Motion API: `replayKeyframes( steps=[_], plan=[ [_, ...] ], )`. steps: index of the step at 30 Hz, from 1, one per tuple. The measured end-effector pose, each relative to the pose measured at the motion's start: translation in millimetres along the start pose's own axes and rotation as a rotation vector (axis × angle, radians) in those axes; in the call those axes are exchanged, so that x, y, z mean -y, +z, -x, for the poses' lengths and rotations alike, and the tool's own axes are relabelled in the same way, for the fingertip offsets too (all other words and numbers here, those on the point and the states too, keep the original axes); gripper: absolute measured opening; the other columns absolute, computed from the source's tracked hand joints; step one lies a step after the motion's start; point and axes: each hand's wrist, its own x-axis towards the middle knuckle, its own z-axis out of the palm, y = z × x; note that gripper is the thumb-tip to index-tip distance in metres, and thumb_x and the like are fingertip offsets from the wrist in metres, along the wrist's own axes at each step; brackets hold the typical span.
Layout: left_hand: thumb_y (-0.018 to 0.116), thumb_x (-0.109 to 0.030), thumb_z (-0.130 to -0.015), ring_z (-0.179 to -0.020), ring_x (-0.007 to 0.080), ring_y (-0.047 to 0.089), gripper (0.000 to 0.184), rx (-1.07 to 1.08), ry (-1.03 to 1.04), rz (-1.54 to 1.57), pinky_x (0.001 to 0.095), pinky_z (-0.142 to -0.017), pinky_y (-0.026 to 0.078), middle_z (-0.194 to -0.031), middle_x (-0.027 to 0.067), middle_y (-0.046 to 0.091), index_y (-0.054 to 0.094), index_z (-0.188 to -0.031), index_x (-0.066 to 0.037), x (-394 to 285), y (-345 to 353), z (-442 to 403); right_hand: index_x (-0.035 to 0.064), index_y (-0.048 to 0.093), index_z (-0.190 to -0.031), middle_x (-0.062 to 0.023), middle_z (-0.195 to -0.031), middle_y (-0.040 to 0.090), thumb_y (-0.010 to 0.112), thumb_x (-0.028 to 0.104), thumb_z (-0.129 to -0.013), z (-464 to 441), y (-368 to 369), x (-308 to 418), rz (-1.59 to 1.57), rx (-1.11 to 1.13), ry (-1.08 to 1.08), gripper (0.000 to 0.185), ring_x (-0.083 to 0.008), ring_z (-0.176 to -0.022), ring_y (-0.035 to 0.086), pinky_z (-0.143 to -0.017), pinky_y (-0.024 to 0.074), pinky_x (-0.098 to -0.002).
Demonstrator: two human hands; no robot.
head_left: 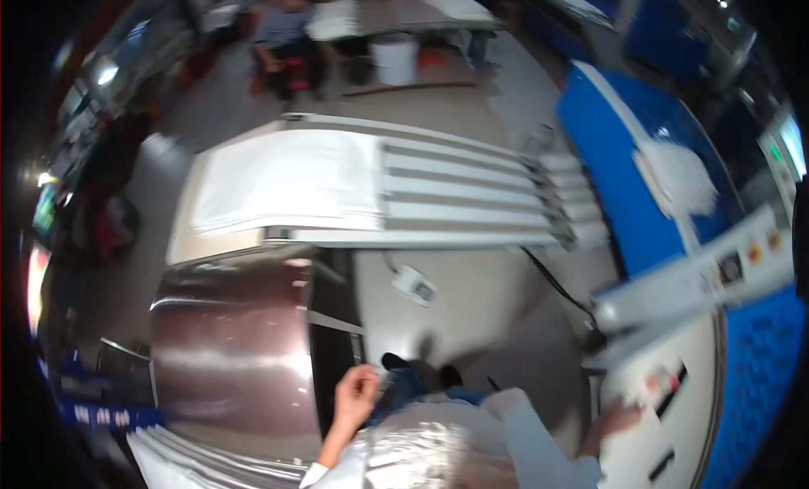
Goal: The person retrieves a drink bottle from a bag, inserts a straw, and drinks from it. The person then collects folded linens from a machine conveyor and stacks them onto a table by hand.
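My left hand (357, 393) is raised in front of my body, beside the shiny metal panel (232, 346). Its fingers are curled together, and whether anything small is between them cannot be made out. On the right, my right hand (617, 422) is over the white worktop (628, 465), blurred, near a small reddish-white item (659, 383) and a black object (672, 390). A stack of white sheets (291, 181) lies on the left part of the slatted conveyor frame (463, 190).
A machine arm with buttons (716, 274) extends over the right side, by a blue panel (624, 177) carrying a white bundle (677, 179). A white box (413, 285) with a cable is on the floor. Far back, a person (288, 34) sits near a table and white bucket (394, 59).
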Motion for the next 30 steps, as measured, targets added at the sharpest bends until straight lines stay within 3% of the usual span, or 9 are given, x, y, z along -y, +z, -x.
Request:
replayKeyframes(
  steps=[4, 7, 13, 16, 20, 23, 25, 27, 30],
  plan=[
    [0.064, -0.012, -0.081, -0.061, 0.0077, 0.053, 0.038, 0.081, -0.012, -0.038, 0.0210, -0.057, 0.045, -0.078, 0.0035, 0.059, 0.052, -0.116, -0.003, 29.5, -48.7, -49.9, -0.0025, 0.040, -0.127, -0.0231, -0.114, 0.049, 0.054, 0.030, -0.089, -4.5, -12.8, 163.7, -0.121, 0.085, -0.060, 0.052, -0.0390, -0.101, 0.049, -0.084, 0.0404, -0.0466],
    [0.068, -0.019, -0.077, -0.061, 0.0107, 0.054, 0.057, 0.001, -0.069, -0.074, 0.0231, -0.056, 0.045, -0.084, 0.0043, 0.059, 0.042, -0.126, -0.007, 47.3, -92.2, -80.2, -0.0031, 0.039, -0.127, -0.0202, -0.110, 0.048, 0.053, 0.018, -0.086, -0.6, 3.1, 310.4, -0.515, 0.377, -0.050, 0.048, -0.0351, -0.101, 0.047, -0.087, 0.0366, -0.0425],
    [0.066, -0.017, -0.078, -0.063, 0.0110, 0.055, 0.041, -0.251, -0.132, -0.119, 0.0250, -0.060, 0.046, -0.082, 0.0068, 0.059, 0.053, -0.116, -0.006, 57.7, -187.2, -113.0, -0.0003, 0.043, -0.124, -0.0191, -0.103, 0.050, 0.055, 0.009, -0.080, 27.1, -4.8, 568.3, -1.055, 0.866, -0.374, 0.046, -0.0327, -0.099, 0.048, -0.086, 0.0371, -0.0392],
    [0.065, -0.016, -0.078, -0.065, 0.0117, 0.058, 0.035, -0.412, -0.217, -0.059, 0.0251, -0.060, 0.047, -0.079, 0.0075, 0.061, 0.057, -0.111, -0.006, 75.0, -224.4, -118.4, -0.0006, 0.046, -0.119, -0.0195, -0.099, 0.054, 0.057, 0.008, -0.077, 50.3, -29.4, 686.2, -1.259, 0.905, -0.593, 0.044, -0.0345, -0.096, 0.051, -0.086, 0.0393, -0.0409],
    [0.062, -0.016, -0.080, -0.087, 0.0192, 0.061, 0.046, -0.536, -0.341, -0.015, 0.0346, -0.074, 0.049, -0.098, 0.0111, 0.061, 0.048, -0.124, -0.011, 124.9, -254.5, -125.0, 0.0017, 0.045, -0.121, -0.0186, -0.107, 0.053, 0.060, 0.005, -0.073, 79.9, -42.5, 840.7, -1.348, 1.007, -0.947, 0.050, -0.0338, -0.098, 0.051, -0.086, 0.0400, -0.0403],
    [0.062, -0.032, -0.078, -0.100, 0.0365, 0.054, 0.045, -0.700, -0.446, 0.211, 0.0430, -0.086, 0.044, -0.114, 0.0210, 0.054, 0.055, -0.114, -0.006, 71.6, -282.1, -168.9, 0.0010, 0.041, -0.125, -0.0203, -0.114, 0.050, 0.063, 0.008, -0.071, 104.7, -46.1, 984.8, -1.405, 0.933, -1.208, 0.059, -0.0360, -0.107, 0.046, -0.092, 0.0357, -0.0437],
    [0.058, -0.024, -0.083, -0.088, 0.0353, 0.060, 0.031, -0.843, -0.541, -0.129, 0.0388, -0.078, 0.048, -0.101, 0.0207, 0.060, 0.059, -0.107, -0.006, 50.9, -299.1, -214.5, 0.0015, 0.036, -0.130, -0.0211, -0.122, 0.046, 0.066, 0.015, -0.069, 139.3, 1.6, 1089.2, -1.449, 0.873, -1.328, 0.070, -0.0371, -0.115, 0.041, -0.098, 0.0309, -0.0461],
    [0.059, -0.022, -0.082, -0.093, 0.0372, 0.057, 0.027, -0.951, -0.398, -0.183, 0.0406, -0.080, 0.047, -0.104, 0.0221, 0.058, 0.060, -0.102, -0.004, 77.9, -309.0, -259.3, 0.0014, 0.027, -0.135, -0.0218, -0.132, 0.037, 0.071, 0.025, -0.066, 152.7, 4.6, 1184.0, -1.160, 1.088, -1.331, 0.085, -0.0376, -0.122, 0.035, -0.101, 0.0276, -0.0485],
    [0.059, -0.018, -0.080, -0.089, 0.0358, 0.056, 0.022, -0.878, -0.255, -0.441, 0.0402, -0.081, 0.046, -0.094, 0.0199, 0.058, 0.061, -0.095, -0.002, 48.2, -373.2, -337.7, 0.0030, 0.027, -0.136, -0.0209, -0.130, 0.040, 0.073, 0.031, -0.066, 154.0, 18.3, 1296.3, -1.023, 1.087, -1.475, 0.088, -0.0366, -0.122, 0.035, -0.100, 0.0301, -0.0445]
  ],
)
